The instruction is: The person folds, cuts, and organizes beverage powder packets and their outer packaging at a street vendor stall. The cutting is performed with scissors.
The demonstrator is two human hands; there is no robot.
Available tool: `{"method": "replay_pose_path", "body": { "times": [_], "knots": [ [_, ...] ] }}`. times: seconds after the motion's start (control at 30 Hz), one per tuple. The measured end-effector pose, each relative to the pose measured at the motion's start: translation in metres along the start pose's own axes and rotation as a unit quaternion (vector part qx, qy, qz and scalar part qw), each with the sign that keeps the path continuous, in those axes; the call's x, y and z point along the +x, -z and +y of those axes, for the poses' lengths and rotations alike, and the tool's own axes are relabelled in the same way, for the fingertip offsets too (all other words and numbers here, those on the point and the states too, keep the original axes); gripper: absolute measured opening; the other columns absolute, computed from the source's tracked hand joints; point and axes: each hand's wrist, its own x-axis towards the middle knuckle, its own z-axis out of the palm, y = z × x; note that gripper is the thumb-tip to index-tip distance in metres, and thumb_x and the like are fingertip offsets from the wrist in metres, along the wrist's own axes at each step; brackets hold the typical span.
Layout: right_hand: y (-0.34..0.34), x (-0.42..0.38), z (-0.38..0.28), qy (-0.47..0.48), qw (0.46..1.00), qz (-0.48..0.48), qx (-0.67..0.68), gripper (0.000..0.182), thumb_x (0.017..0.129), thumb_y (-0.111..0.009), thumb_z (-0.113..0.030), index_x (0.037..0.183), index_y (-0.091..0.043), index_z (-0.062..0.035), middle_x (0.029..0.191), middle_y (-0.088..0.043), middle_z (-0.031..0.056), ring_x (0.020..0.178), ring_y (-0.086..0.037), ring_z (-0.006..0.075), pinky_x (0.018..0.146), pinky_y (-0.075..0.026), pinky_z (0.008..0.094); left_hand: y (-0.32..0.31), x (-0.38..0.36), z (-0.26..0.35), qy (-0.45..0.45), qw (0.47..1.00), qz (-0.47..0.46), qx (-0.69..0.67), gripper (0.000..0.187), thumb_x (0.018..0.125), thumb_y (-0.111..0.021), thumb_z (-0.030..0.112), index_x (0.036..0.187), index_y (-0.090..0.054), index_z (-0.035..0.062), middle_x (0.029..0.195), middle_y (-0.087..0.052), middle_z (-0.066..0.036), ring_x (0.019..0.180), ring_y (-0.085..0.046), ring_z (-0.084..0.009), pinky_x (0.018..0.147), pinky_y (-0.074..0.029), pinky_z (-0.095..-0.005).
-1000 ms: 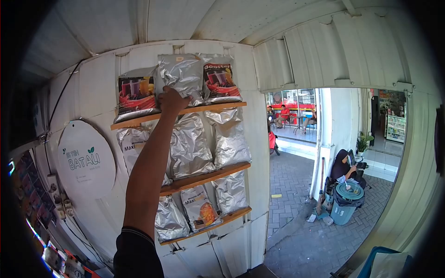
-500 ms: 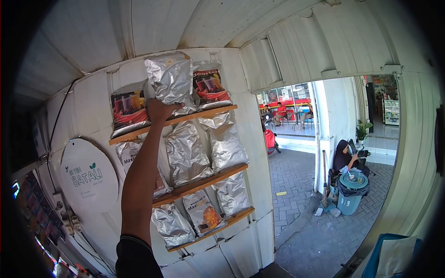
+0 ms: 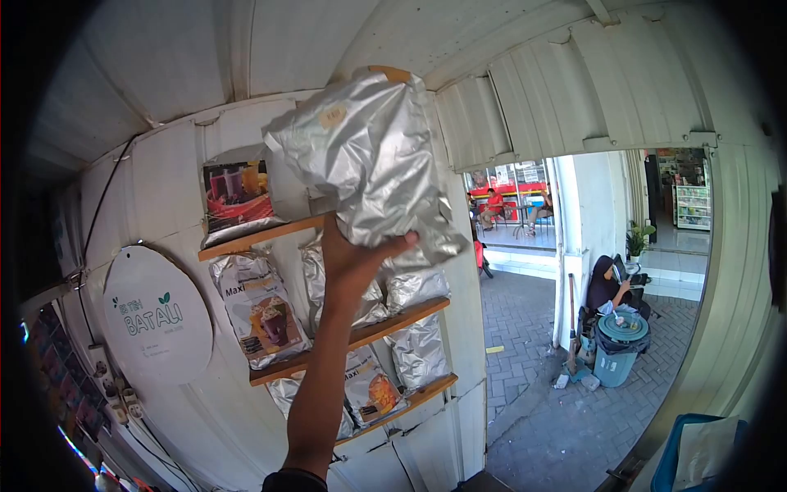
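Note:
My left hand [image 3: 358, 252] is closed around the lower left part of a big silver foil pouch [image 3: 369, 156]. The thumb lies across its front; the other fingers are hidden behind it. Crinkled and tilted, the pouch hangs in front of the upper shelf [image 3: 262, 236], with a small label near its top. A drink-powder pouch [image 3: 238, 193] with a picture of drinks stands at that shelf's left end. The held pouch hides the shelf's right part. My right hand is out of view.
Lower down, a MaxiTea-like printed pouch [image 3: 262, 312] and silver pouches [image 3: 418, 289] fill the middle shelf [image 3: 361, 336]. A round white sign [image 3: 156, 316] hangs left. Through the doorway, a person [image 3: 607, 287] sits behind a lidded bin [image 3: 620, 348]. A blue container [image 3: 672, 451] stands lower right.
My left hand has brought the silver pouch off the upper shelf, toward me and to the right. It now looks larger and covers the printed pouch on the right.

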Motion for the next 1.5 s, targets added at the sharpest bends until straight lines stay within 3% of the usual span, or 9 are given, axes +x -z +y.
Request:
{"method": "replay_pose_path", "body": {
  "times": [0.07,0.1,0.23,0.4,0.63,0.73,0.8,0.93,1.5],
  "knots": [
    [-0.001,0.047,-0.137,0.095,0.978,0.061,0.173,0.063,0.077,-0.08,-0.033,0.12,-0.048,0.0006,0.095,-0.061,0.0118,0.086,-0.066,0.0226,0.07,-0.052,0.0313,-0.02,-0.091,-0.004,0.147,0.978,-0.076,-0.123,0.087,0.054,-0.092,0.009,0.124,-0.042,-0.0035,0.115,-0.059,-0.014,0.106,-0.059,-0.0212,0.092,-0.049,-0.0331],
    [-0.003,0.054,-0.184,0.112,0.98,0.046,0.158,0.095,0.071,-0.079,-0.053,0.137,-0.035,-0.0007,0.119,-0.054,0.0146,0.107,-0.06,0.0286,0.088,-0.05,0.0404,-0.031,-0.137,-0.015,0.178,0.962,-0.106,-0.175,0.092,0.052,-0.094,0.013,0.125,-0.04,-0.0031,0.116,-0.057,-0.014,0.108,-0.057,-0.0219,0.091,-0.049,-0.0337],
    [-0.005,0.055,-0.232,0.115,0.964,0.019,0.239,0.12,0.067,-0.069,-0.073,0.146,-0.016,-0.0002,0.138,-0.038,0.0158,0.127,-0.042,0.0264,0.102,-0.037,0.0385,-0.034,-0.322,-0.062,0.26,0.927,-0.262,-0.065,0.097,0.047,-0.097,0.032,0.115,-0.039,-0.0038,0.112,-0.056,-0.019,0.103,-0.059,-0.0253,0.088,-0.05,-0.0368],
    [-0.017,0.004,-0.197,-0.085,0.986,0.114,0.091,0.052,0.072,-0.083,-0.006,0.116,-0.056,0.0025,0.104,-0.067,0.0075,0.099,-0.061,0.0148,0.089,-0.049,0.032,0.0,-0.414,-0.059,0.416,0.807,-0.379,-0.18,0.099,0.05,-0.096,0.034,0.117,-0.034,-0.0041,0.111,-0.055,-0.019,0.106,-0.059,-0.0248,0.088,-0.051,-0.0385],
    [-0.033,-0.036,-0.189,-0.172,0.963,0.157,0.135,0.049,0.076,-0.082,-0.018,0.112,-0.059,0.0049,0.102,-0.067,0.0088,0.094,-0.063,0.0158,0.085,-0.05,0.0325,0.0,-0.341,-0.093,0.455,0.758,-0.286,-0.369,0.096,0.066,-0.087,0.039,0.131,-0.033,-0.0054,0.123,-0.05,-0.014,0.119,-0.051,-0.0255,0.096,-0.046,-0.0393],
    [-0.039,-0.05,-0.174,-0.173,0.954,0.172,0.172,0.053,0.075,-0.083,-0.02,0.115,-0.058,0.0051,0.105,-0.067,0.0095,0.096,-0.063,0.0167,0.088,-0.05,0.0329,-0.009,-0.331,-0.1,0.531,0.669,-0.185,-0.486,0.061,0.078,-0.08,0.034,0.116,-0.051,-0.0048,0.104,-0.059,-0.01,0.105,-0.057,-0.0183,0.087,-0.046,-0.0324],
    [-0.04,-0.057,-0.162,-0.149,0.95,0.18,0.208,0.049,0.079,-0.079,-0.015,0.117,-0.056,0.0045,0.107,-0.066,0.0087,0.098,-0.061,0.016,0.09,-0.048,0.0335,-0.019,-0.325,-0.101,0.52,0.744,-0.305,-0.288,0.027,0.087,-0.072,0.02,0.096,-0.061,-0.0027,0.082,-0.061,-0.003,0.083,-0.055,-0.0095,0.075,-0.043,-0.0246],
    [-0.045,-0.076,-0.139,-0.121,0.945,0.205,0.224,0.049,0.078,-0.08,-0.018,0.117,-0.058,0.0031,0.109,-0.066,0.0074,0.099,-0.061,0.0156,0.091,-0.048,0.0333,-0.04,-0.337,-0.096,0.492,0.743,-0.298,-0.343,0.011,0.089,-0.067,0.009,0.087,-0.061,-0.0001,0.076,-0.058,0.002,0.07,-0.049,-0.0039,0.067,-0.038,-0.02],
    [-0.118,-0.209,-0.14,-0.018,0.85,0.465,0.246,0.067,0.075,-0.083,-0.029,0.127,-0.051,0.0014,0.115,-0.063,0.0045,0.106,-0.058,0.0146,0.094,-0.046,0.0325,-0.098,-0.417,-0.012,0.491,0.559,-0.509,-0.433,0.008,0.088,-0.065,0.007,0.081,-0.061,0.0034,0.072,-0.057,0.003,0.066,-0.049,-0.0044,0.064,-0.038,-0.0198]
  ]
}}
